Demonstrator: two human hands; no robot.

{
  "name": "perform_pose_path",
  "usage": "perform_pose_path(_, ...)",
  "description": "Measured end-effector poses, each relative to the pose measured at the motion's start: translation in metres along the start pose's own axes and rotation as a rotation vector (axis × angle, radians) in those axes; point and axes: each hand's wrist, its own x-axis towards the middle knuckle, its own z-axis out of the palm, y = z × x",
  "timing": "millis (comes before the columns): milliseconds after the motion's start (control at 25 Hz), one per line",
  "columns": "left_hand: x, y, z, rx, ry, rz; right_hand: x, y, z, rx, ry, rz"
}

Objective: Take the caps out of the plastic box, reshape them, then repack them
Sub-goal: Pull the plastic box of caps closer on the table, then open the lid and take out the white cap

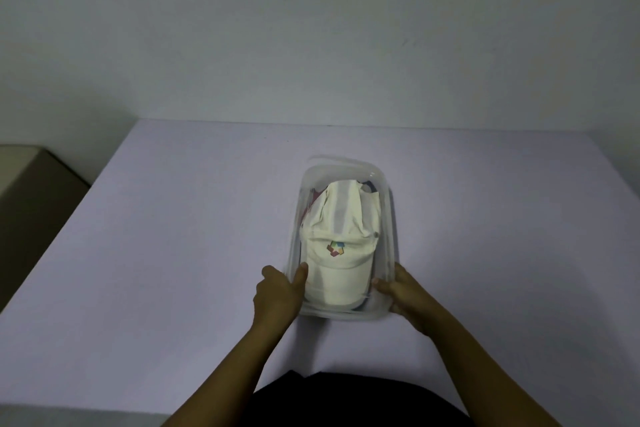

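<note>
A clear plastic box [389, 218] stands on the table, a little right of centre. Inside lies a cream cap [339, 246] with a coloured logo on its front, brim toward me. Bits of a red cap and a dark cap show beneath it at the far end. My left hand [277, 291] grips the box's near left corner, thumb over the rim. Gripping the near right corner is my right hand [403, 295], its thumb on the rim too.
The pale lilac table [173, 236] runs to a white wall at the back. Its left edge drops off toward a beige cabinet [31, 191]. My dark clothing shows at the table's near edge.
</note>
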Motion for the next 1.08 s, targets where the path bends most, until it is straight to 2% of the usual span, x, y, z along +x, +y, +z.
perform_pose_path(160, -0.01, -0.003, -0.005, -0.034, -0.063, 0.024, -0.005, 0.001, -0.006, -0.026, -0.017, 0.028)
perform_pose_path(200, -0.013, -0.003, -0.005, -0.147, -0.083, 0.048, -0.007, 0.002, -0.006, -0.027, -0.01, 0.017)
perform_pose_path(360, -0.026, 0.001, -0.005, -0.926, -0.233, 0.083, -0.02, -0.001, -0.005, -0.024, 0.04, -0.076)
perform_pose_path(520, 0.012, -0.011, -0.054, -1.232, -0.145, 0.082, -0.027, -0.004, -0.007, -0.046, 0.127, -0.09)
perform_pose_path(640, 0.049, -0.037, -0.112, -1.257, -0.03, 0.07, -0.028, 0.002, -0.001, -0.302, 0.185, -0.092)
perform_pose_path(760, 0.079, -0.072, -0.147, -1.149, 0.021, 0.003, -0.027, 0.008, 0.009, -0.532, 0.198, -0.157)
perform_pose_path(1080, 0.123, -0.115, -0.098, -0.864, -0.165, -0.138, -0.026, 0.006, 0.019, -0.507, 0.151, -0.088)
